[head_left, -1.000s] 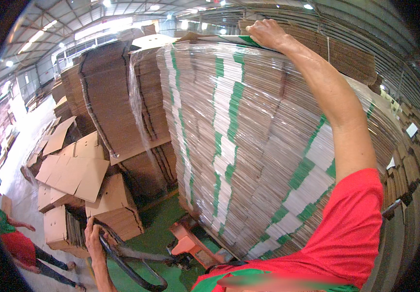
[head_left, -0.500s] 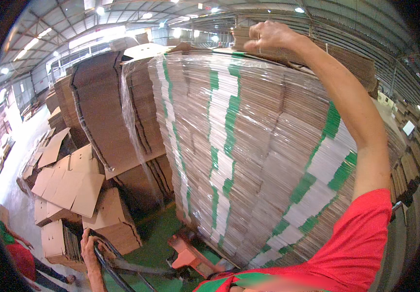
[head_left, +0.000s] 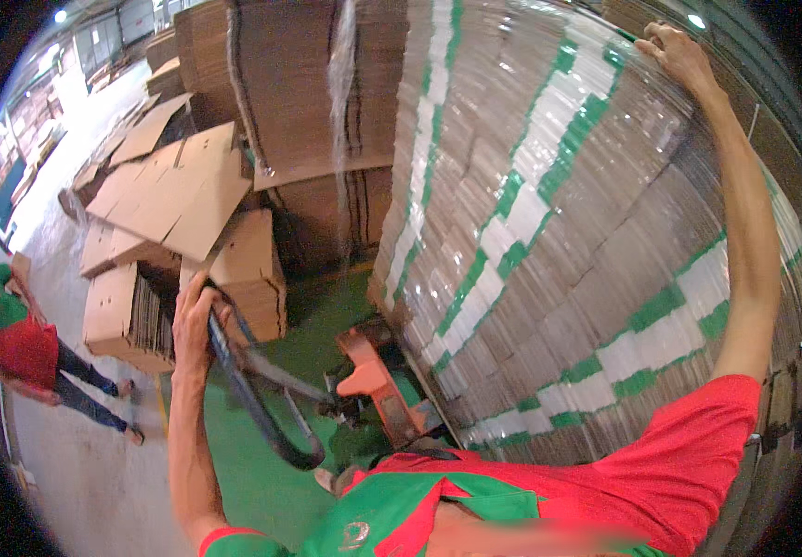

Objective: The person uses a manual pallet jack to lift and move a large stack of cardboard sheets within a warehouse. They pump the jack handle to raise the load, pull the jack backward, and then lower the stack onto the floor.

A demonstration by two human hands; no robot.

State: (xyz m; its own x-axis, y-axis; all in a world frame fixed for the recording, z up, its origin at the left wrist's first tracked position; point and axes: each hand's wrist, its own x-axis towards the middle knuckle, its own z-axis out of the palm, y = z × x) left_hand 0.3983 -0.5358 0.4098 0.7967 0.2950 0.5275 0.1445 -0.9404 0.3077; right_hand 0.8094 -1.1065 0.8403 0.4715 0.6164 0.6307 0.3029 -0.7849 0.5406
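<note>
My left hand [head_left: 195, 325] is closed round the black loop handle [head_left: 245, 399] of a pallet jack. The jack's orange body [head_left: 378, 382] stands low beside a tall stack of flat cardboard [head_left: 549, 251], wrapped in clear film with green and white bands. Raised high, my right hand [head_left: 678, 58] is at the stack's upper edge, fingers loosely bent and apart, with nothing seen in them. Whether it touches the film I cannot tell.
Left of the jack lie bundles of folded cartons [head_left: 131, 311] with loose cardboard sheets [head_left: 173, 190] on top. Behind them rises another brown cardboard stack [head_left: 299, 93] with film hanging down. A person [head_left: 25, 325] in red and green is at far left, on the grey floor [head_left: 122, 464].
The view has tilted down, showing more of the floor, the jack and the person at left. My left hand still grips the handle; my right arm stays raised by the stack.
</note>
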